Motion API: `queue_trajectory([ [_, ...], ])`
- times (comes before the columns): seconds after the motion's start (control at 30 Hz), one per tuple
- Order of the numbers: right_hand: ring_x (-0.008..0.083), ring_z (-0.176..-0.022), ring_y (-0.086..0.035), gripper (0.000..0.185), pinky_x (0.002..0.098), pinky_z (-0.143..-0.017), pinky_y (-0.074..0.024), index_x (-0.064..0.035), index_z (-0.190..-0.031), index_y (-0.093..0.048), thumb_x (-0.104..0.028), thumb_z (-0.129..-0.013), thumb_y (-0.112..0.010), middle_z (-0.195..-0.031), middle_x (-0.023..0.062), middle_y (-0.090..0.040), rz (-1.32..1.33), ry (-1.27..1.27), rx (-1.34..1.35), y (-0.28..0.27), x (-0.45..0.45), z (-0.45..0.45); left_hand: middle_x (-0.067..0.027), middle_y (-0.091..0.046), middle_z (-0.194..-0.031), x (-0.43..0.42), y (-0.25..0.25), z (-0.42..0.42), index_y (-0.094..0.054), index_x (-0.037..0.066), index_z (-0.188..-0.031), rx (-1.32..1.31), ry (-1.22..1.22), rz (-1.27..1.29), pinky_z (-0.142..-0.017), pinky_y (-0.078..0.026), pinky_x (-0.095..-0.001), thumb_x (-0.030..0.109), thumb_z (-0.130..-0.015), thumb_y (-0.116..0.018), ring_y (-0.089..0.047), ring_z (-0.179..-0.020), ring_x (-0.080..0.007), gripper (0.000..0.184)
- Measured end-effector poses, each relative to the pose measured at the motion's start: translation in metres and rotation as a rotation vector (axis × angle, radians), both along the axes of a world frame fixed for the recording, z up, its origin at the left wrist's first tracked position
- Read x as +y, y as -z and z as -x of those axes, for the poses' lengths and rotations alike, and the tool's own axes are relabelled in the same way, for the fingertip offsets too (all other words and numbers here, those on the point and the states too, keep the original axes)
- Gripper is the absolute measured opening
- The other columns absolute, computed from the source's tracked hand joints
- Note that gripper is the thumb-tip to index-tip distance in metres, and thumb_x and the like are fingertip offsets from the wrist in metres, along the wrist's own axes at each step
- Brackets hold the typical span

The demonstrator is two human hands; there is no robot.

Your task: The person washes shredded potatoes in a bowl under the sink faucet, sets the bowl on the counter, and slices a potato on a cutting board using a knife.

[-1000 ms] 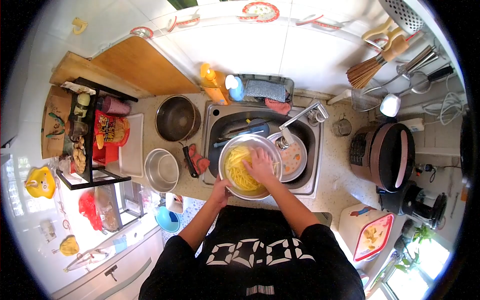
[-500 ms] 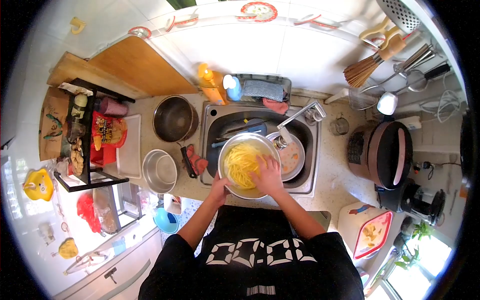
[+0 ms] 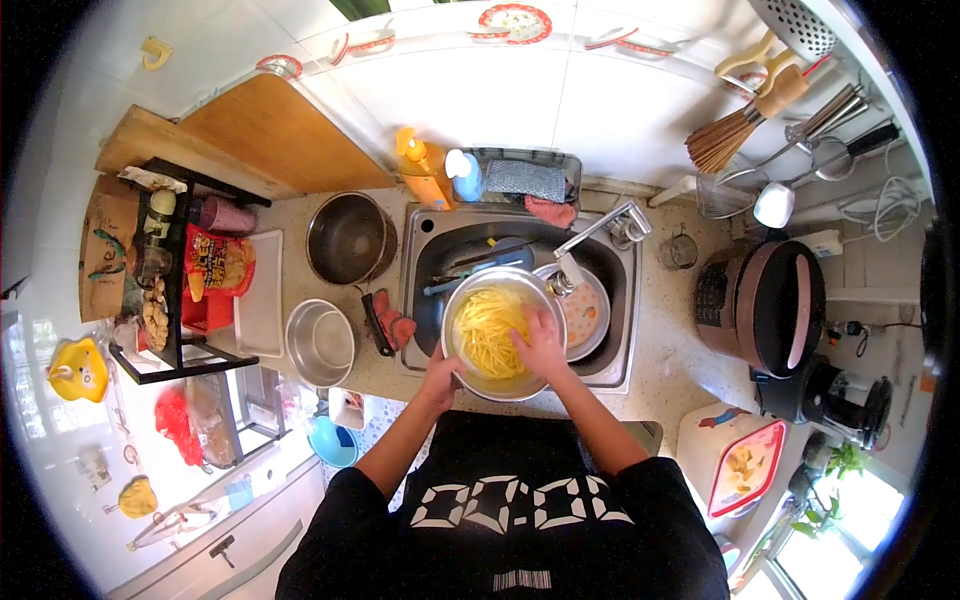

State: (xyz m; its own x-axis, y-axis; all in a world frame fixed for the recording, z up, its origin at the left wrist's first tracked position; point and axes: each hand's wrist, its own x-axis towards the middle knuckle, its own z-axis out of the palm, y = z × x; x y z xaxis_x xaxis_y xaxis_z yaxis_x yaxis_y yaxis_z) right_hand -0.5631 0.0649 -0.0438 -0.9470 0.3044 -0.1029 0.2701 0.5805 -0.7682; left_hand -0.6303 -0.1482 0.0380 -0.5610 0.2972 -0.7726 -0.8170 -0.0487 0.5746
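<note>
Over the front of the sink (image 3: pixel 424 300), a round metal bowl (image 3: pixel 470 385) holds a heap of thin yellow shreds (image 3: pixel 489 332). My left hand (image 3: pixel 441 382) grips the bowl's rim at the lower left, thumb on the inside. Inside the bowl's right side is my right hand (image 3: pixel 542 347), touching the shreds; its fingers are smeared by motion. Right of the bowl, a plate or basin (image 3: pixel 590 318) with orange spots sits in the sink under the faucet (image 3: pixel 603 232), partly covered by the bowl.
Left of the sink are a dark pot (image 3: pixel 350 238), a metal pot (image 3: pixel 320 342) and a black-handled tool (image 3: pixel 377 325) on a red cloth. Two pump bottles (image 3: pixel 427 172) stand behind it. To the right are a glass (image 3: pixel 679 251) and a rice cooker (image 3: pixel 765 308).
My right hand has shifted within the bowl, from over the shreds toward the right side. The shreds have been rearranged into a looser heap. My left hand stays on the rim.
</note>
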Motion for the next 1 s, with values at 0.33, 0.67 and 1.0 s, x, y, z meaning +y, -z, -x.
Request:
queue_trajectory([
  [0.33, 0.0467, -0.129, -0.046, 0.063, 0.0506, -0.109, -0.0389, -0.0002, -0.143, -0.045, -0.036, -0.094, -0.065, -0.139, 0.0292, -0.047, 0.102, -0.021, -0.030, 0.011, -0.010, 0.004, -0.0126, -0.056, -0.133, 0.001, -0.007, -0.001, -0.034, 0.012, -0.151, 0.050, 0.023, 0.037, -0.081, -0.060, -0.0443, 0.009, -0.068, -0.057, -0.064, -0.113, -0.0304, 0.087],
  [0.67, 0.0461, -0.128, -0.048, 0.063, 0.0490, -0.108, -0.0413, -0.0014, -0.144, -0.044, -0.033, -0.094, -0.066, -0.138, 0.0278, -0.047, 0.167, -0.035, -0.002, 0.022, -0.017, 0.006, -0.0100, -0.057, -0.132, 0.006, -0.019, 0.000, -0.034, 0.016, -0.153, 0.071, 0.045, 0.099, -0.075, -0.061, -0.0431, 0.009, -0.072, -0.058, -0.064, -0.110, -0.0270, 0.085],
  [1.0, 0.0465, -0.129, -0.047, 0.066, 0.0493, -0.109, -0.0414, -0.0024, -0.147, -0.042, -0.030, -0.092, -0.067, -0.140, 0.0279, -0.046, 0.095, -0.052, -0.114, -0.004, -0.019, 0.010, -0.0099, -0.063, -0.124, -0.003, -0.001, 0.004, -0.044, 0.010, -0.145, 0.031, -0.013, 0.042, -0.076, -0.061, -0.0435, 0.008, -0.071, -0.057, -0.065, -0.108, -0.0276, 0.075],
])
